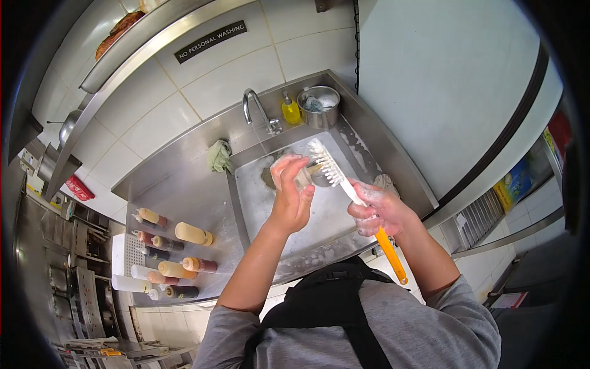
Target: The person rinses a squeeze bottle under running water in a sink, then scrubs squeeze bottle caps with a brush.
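Note:
My right hand is wrapped round a scrubbing brush with white bristles and an orange handle end, and suds cover the fingers. The bristles tilt up and left over the sink, which holds white soapy water. My left hand, wet and foamy, is raised beside the brush head with its fingers curled round a small translucent piece. The exact kind of that piece is unclear. Behind it, partly hidden by hand and brush, some items sit in the suds.
Several sauce bottles stand or lie on the steel drainboard at left, by a white perforated basket. A green cloth hangs at the sink's edge. Behind are a tap, yellow soap bottle and steel pot.

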The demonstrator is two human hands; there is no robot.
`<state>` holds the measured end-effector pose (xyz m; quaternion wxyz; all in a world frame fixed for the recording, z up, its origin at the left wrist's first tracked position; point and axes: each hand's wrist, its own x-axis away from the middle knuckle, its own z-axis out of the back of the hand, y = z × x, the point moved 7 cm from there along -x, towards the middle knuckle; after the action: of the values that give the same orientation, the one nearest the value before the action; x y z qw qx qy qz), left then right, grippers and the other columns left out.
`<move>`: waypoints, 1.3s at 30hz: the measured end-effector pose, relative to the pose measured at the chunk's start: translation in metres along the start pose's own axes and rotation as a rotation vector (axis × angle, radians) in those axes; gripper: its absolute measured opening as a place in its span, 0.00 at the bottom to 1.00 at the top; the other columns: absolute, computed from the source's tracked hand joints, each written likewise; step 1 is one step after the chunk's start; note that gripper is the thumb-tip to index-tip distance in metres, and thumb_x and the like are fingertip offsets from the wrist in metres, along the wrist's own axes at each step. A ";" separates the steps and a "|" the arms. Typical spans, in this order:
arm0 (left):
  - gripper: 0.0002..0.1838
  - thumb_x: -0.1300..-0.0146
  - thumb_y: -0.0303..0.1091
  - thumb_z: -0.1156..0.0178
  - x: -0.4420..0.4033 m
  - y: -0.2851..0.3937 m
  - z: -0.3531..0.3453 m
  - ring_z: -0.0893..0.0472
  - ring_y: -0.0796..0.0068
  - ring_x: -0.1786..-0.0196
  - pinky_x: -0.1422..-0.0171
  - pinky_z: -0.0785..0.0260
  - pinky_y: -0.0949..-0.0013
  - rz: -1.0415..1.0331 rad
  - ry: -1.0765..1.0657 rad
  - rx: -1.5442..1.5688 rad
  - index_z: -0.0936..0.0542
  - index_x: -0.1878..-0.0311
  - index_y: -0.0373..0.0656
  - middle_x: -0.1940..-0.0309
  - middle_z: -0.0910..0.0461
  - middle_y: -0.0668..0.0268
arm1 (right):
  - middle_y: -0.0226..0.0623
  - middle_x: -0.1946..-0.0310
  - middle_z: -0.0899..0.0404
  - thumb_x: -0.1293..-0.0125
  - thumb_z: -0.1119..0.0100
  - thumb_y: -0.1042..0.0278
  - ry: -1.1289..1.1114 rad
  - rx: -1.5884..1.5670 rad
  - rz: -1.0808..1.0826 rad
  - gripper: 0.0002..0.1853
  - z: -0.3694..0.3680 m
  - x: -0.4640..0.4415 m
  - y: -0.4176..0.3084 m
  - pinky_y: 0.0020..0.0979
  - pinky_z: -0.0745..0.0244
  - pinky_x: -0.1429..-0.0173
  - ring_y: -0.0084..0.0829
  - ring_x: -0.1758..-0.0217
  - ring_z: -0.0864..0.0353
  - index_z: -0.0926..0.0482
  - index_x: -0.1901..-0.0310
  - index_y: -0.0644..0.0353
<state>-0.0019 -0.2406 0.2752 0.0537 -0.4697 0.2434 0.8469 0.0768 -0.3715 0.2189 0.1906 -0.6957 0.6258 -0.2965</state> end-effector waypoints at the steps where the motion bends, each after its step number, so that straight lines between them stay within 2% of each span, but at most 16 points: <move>1: 0.25 0.30 0.47 0.56 0.000 0.000 0.000 0.39 0.55 0.40 0.33 0.51 0.54 0.002 0.001 0.000 0.37 0.40 0.35 0.45 0.36 0.52 | 0.19 0.83 0.45 0.28 0.59 0.48 0.001 0.000 -0.002 0.26 -0.001 0.000 0.000 0.19 0.49 0.81 0.13 0.87 0.49 0.46 0.30 0.38; 4: 0.24 0.30 0.46 0.54 0.001 0.000 0.001 0.37 0.55 0.41 0.34 0.49 0.55 -0.005 -0.010 -0.013 0.35 0.42 0.36 0.46 0.34 0.53 | 0.19 0.83 0.45 0.28 0.58 0.48 -0.028 -0.012 -0.028 0.26 -0.008 0.000 0.001 0.19 0.50 0.81 0.13 0.87 0.49 0.46 0.30 0.38; 6: 0.22 0.34 0.35 0.47 0.001 0.001 0.003 0.38 0.54 0.40 0.34 0.47 0.55 -0.032 -0.007 -0.033 0.35 0.40 0.38 0.44 0.35 0.53 | 0.20 0.83 0.45 0.28 0.58 0.49 -0.003 0.024 -0.016 0.27 -0.004 0.000 -0.001 0.19 0.51 0.81 0.14 0.87 0.49 0.46 0.30 0.38; 13: 0.23 0.35 0.35 0.45 0.000 0.003 0.006 0.37 0.54 0.40 0.34 0.47 0.56 -0.041 0.003 -0.045 0.35 0.39 0.39 0.44 0.34 0.54 | 0.19 0.83 0.46 0.30 0.55 0.46 0.068 0.124 0.012 0.30 -0.003 0.001 -0.004 0.19 0.52 0.79 0.14 0.85 0.50 0.48 0.29 0.39; 15: 0.23 0.35 0.35 0.45 0.001 0.001 0.006 0.36 0.54 0.40 0.33 0.47 0.56 -0.030 -0.004 -0.049 0.35 0.39 0.39 0.44 0.34 0.54 | 0.21 0.83 0.44 0.30 0.53 0.48 0.075 0.102 0.044 0.22 -0.003 0.001 -0.006 0.19 0.52 0.80 0.14 0.87 0.50 0.38 0.37 0.42; 19: 0.23 0.35 0.34 0.45 -0.002 0.004 0.006 0.35 0.53 0.40 0.33 0.46 0.55 -0.023 -0.015 -0.063 0.35 0.39 0.38 0.43 0.33 0.54 | 0.20 0.83 0.44 0.31 0.52 0.47 0.110 0.128 0.033 0.26 -0.005 0.004 -0.006 0.19 0.52 0.80 0.14 0.86 0.50 0.41 0.34 0.42; 21: 0.23 0.37 0.32 0.43 -0.002 0.001 0.005 0.34 0.53 0.40 0.34 0.44 0.55 -0.014 0.018 0.066 0.35 0.40 0.38 0.43 0.32 0.54 | 0.21 0.81 0.46 0.29 0.55 0.48 0.145 0.209 0.030 0.30 -0.005 0.006 -0.006 0.19 0.53 0.78 0.15 0.84 0.52 0.47 0.29 0.40; 30: 0.25 0.43 0.26 0.39 -0.004 0.003 0.006 0.32 0.53 0.41 0.35 0.42 0.56 -0.040 -0.014 0.027 0.33 0.42 0.39 0.45 0.30 0.54 | 0.21 0.81 0.47 0.29 0.54 0.48 0.137 0.181 0.013 0.29 -0.002 0.008 -0.004 0.19 0.53 0.79 0.15 0.84 0.51 0.46 0.29 0.39; 39: 0.25 0.42 0.30 0.38 -0.004 0.004 0.009 0.31 0.54 0.44 0.36 0.41 0.57 -0.023 0.033 -0.068 0.32 0.42 0.41 0.46 0.30 0.55 | 0.20 0.81 0.46 0.29 0.54 0.51 0.201 0.236 0.062 0.28 -0.004 0.007 -0.012 0.20 0.53 0.79 0.15 0.84 0.52 0.44 0.29 0.41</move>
<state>-0.0083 -0.2391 0.2836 0.0435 -0.4879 0.2101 0.8461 0.0836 -0.3767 0.2307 0.2164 -0.6156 0.6238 -0.4302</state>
